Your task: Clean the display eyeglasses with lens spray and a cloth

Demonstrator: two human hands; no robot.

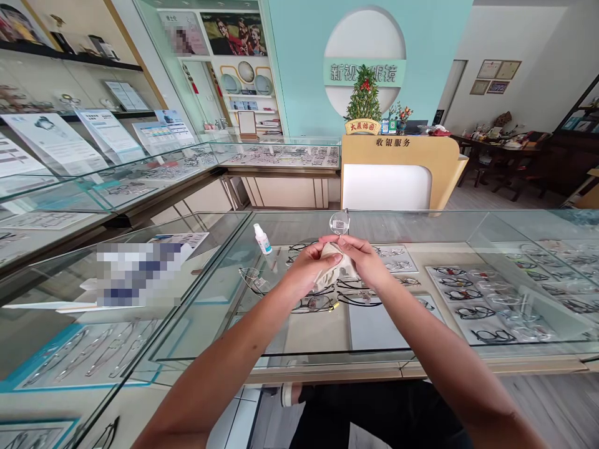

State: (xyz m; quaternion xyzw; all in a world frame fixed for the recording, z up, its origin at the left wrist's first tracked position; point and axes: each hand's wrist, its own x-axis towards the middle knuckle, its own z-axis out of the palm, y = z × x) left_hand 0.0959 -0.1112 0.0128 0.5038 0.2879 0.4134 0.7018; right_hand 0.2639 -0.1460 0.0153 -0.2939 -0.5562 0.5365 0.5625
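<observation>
Over the glass display counter [449, 224], my two hands meet in front of me. My left hand [305, 267] is closed on a crumpled cream cloth [327, 274], thumb pressed on top. My right hand [367, 259] is closed at the cloth's right side, its fingertips pinching a pair of eyeglasses [339, 223]. One round clear lens with a printed sticker stands up above the fingers; the other lens is hidden by the cloth and hands. Left of my hands a small white-capped spray bottle [262, 239] stands on the glass. Just beside my left hand are thin-framed glasses [253, 282].
Several dark-framed glasses [360, 298] lie below my hands, and more frames [461, 293] sit on trays to the right. Papers [140, 274], partly blurred out, rest on the left counter. Beyond stands a wooden cashier desk [449, 165] with a plant [363, 96].
</observation>
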